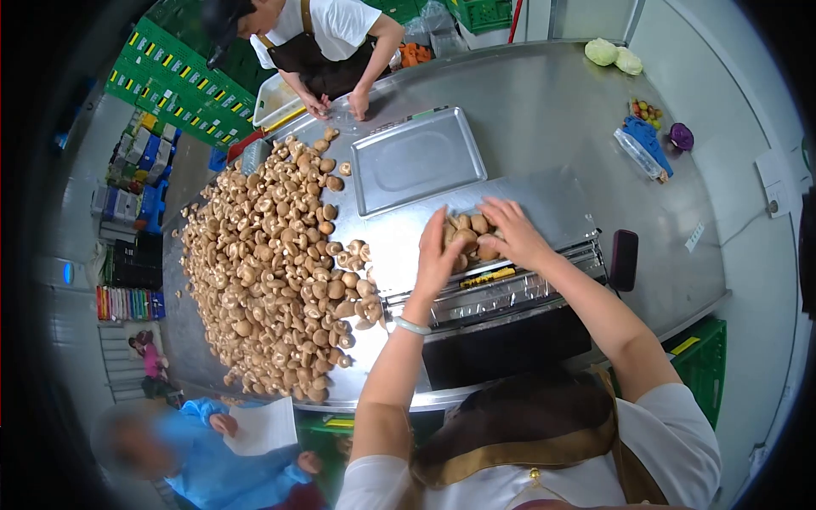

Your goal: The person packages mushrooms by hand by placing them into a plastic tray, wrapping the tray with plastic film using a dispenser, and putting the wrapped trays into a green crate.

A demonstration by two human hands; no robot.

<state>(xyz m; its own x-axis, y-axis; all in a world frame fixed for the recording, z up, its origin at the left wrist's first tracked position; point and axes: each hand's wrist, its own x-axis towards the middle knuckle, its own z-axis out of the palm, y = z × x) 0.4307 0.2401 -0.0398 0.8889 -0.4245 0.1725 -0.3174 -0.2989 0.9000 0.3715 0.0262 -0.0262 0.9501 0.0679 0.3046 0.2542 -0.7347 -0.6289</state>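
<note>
My left hand [436, 253] and my right hand [520, 238] sit on either side of a small batch of brown shiitake mushrooms [463, 225], gripping it between them. The fingers curve along its sides and the thumbs are at the near mushrooms. Whether a tray lies beneath is hidden. The batch is over the back edge of a film wrapping machine [510, 314], whose clear film and rollers run across in front of me. To the left spreads a large heap of loose shiitake mushrooms [272, 255] on the steel table [544, 102].
An empty metal tray [416, 161] lies beyond my hands. A dark phone [624, 260] is at right; cabbages [602, 53], a purple cabbage [681, 136] and a blue cloth [648, 144] are farther back. A co-worker [331, 42] handles clear plastic opposite; another person [221, 450] holds paper [262, 427].
</note>
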